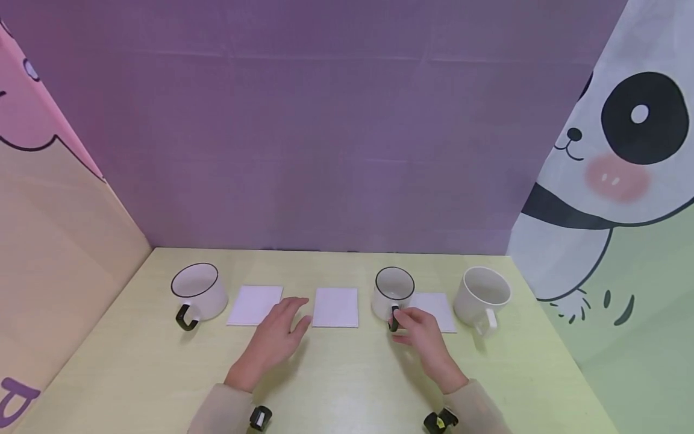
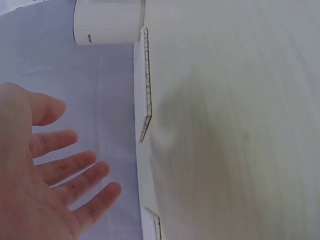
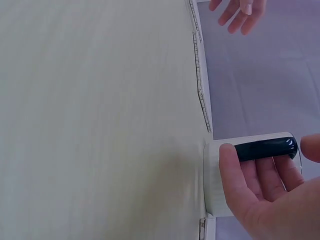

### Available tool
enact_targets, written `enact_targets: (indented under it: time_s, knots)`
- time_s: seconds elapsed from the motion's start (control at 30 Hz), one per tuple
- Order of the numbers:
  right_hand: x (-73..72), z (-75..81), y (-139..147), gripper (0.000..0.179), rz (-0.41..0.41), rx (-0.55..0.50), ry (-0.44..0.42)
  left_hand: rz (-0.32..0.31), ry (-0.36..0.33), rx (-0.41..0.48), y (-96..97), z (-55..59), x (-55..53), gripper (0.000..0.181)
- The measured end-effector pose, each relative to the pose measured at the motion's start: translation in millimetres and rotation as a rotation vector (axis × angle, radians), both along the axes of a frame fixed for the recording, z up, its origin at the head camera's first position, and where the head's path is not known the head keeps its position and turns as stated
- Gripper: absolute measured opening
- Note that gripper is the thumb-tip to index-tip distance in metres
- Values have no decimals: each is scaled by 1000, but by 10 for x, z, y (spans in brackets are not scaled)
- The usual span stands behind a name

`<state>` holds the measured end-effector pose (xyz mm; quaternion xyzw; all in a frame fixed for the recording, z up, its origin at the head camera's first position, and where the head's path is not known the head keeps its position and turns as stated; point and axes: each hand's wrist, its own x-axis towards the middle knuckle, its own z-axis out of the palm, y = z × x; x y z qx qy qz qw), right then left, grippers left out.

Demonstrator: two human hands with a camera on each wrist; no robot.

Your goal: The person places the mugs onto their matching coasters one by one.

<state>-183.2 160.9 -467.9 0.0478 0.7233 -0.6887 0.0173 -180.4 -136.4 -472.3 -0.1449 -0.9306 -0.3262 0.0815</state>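
My right hand (image 1: 425, 340) is at the black handle (image 3: 265, 149) of a white mug with a dark rim (image 1: 391, 298). In the right wrist view its fingers curl behind that handle, and the thumb is close to the handle's end at the frame edge. The mug stands upright on the table beside the right white square (image 1: 436, 310). My left hand (image 1: 275, 337) hovers with fingers spread, holding nothing, between the left white square (image 1: 252, 306) and the middle white square (image 1: 336, 307). The left wrist view shows the same hand (image 2: 45, 170) with its palm visible.
A wider white mug with a dark rim and black handle (image 1: 208, 295) stands at the left of the wooden table (image 1: 325, 386). An all-white mug (image 1: 479, 301) stands at the right, past the right square. A purple backdrop (image 1: 325, 150) rises behind the table.
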Motion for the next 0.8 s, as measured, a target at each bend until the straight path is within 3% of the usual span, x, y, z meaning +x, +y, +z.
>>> enact_targets:
  time_s: [0.43,0.8]
  knots:
    - [-76,-38,-28,24,11,-40,-32,-5,-37,23,91,-3,-63,42]
    - [-77,9,-44,21,4,-14,-50,2,-46,20,199,89,-141,42]
